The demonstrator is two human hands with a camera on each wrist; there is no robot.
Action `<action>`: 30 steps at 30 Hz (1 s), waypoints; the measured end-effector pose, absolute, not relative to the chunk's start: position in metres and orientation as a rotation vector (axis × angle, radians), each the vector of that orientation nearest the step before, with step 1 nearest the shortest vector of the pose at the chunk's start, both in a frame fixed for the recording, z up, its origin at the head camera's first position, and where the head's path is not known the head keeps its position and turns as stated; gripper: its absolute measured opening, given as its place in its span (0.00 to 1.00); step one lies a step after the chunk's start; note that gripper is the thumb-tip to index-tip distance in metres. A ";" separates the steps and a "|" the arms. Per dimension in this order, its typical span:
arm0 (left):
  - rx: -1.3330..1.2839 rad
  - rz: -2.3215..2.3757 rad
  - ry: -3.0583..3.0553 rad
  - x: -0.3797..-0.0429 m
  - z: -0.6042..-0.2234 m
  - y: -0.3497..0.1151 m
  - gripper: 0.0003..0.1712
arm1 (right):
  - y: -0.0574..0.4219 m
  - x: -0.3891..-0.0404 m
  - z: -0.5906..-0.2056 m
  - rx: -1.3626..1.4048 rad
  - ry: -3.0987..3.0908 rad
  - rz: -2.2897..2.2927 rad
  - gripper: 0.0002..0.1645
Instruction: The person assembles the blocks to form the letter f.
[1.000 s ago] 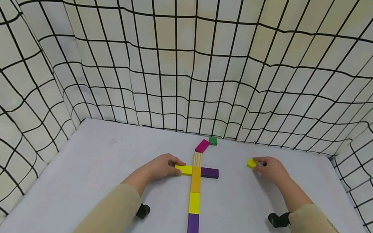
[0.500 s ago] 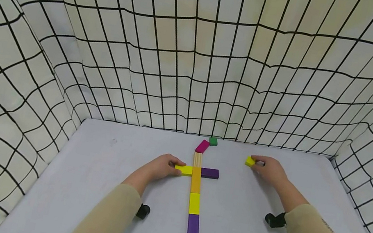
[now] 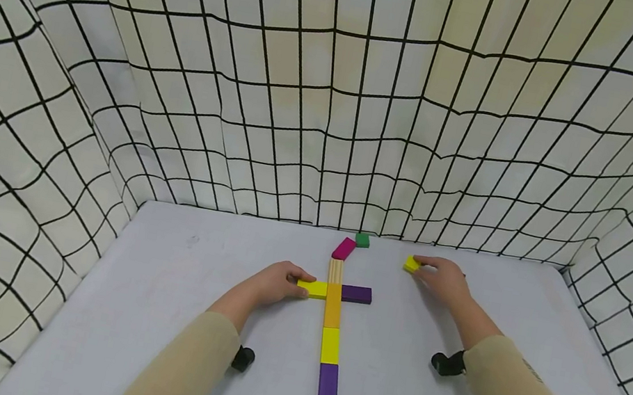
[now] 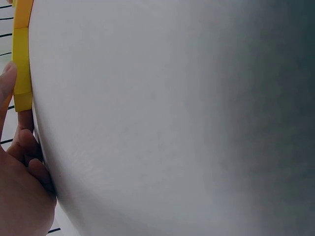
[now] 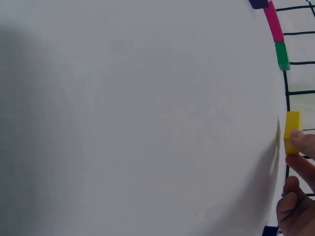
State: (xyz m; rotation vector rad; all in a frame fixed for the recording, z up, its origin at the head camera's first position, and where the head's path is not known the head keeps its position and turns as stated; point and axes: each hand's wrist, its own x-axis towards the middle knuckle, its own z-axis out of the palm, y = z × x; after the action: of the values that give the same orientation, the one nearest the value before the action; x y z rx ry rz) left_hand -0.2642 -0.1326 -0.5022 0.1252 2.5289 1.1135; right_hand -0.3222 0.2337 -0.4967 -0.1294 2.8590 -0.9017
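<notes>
My left hand [image 3: 275, 282] pinches the outer end of a flat yellow block [image 3: 314, 289] lying on the table, its inner end against an orange block [image 3: 333, 305]. My right hand [image 3: 443, 280] holds a smaller yellow block [image 3: 411, 264] between thumb and fingers; in the right wrist view this yellow block [image 5: 293, 123] is raised off the table. Below the orange block a yellow block [image 3: 330, 345] and a purple block [image 3: 328, 386] continue the line. A dark purple block [image 3: 356, 294] points right from the orange one. Pale striped sticks or a grooved block [image 3: 335, 271] top the line.
A magenta block [image 3: 344, 248] lies slanted beyond the line, with a green block [image 3: 362, 240] at its upper right corner. Black netting [image 3: 336, 88] over pale walls encloses the white table [image 3: 179, 293] at the back and sides.
My right hand has moved left and slightly away from me with the small yellow block, closer to the green block. The left hand stays on its yellow block.
</notes>
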 end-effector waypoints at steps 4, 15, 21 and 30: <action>0.129 1.122 2.520 -0.265 -0.504 -0.133 0.16 | 0.225 -0.328 -0.502 -0.086 2.833 -0.941 0.26; 0.146 1.110 2.524 -0.265 -0.502 -0.134 0.17 | 0.199 -0.344 -0.508 -0.115 2.851 -0.938 0.25; 0.135 1.099 2.529 -0.264 -0.502 -0.134 0.16 | 0.185 -0.347 -0.510 -0.144 2.871 -0.962 0.24; 0.138 1.095 2.532 -0.264 -0.502 -0.134 0.17 | 0.168 -0.355 -0.510 -0.136 2.925 -0.910 0.24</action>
State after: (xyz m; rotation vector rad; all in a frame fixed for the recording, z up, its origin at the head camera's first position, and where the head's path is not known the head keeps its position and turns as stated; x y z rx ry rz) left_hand -0.2643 -0.1338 -0.5020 0.1381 2.5322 1.0950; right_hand -0.3550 0.1682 -0.5103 -0.1360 2.9254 -0.9102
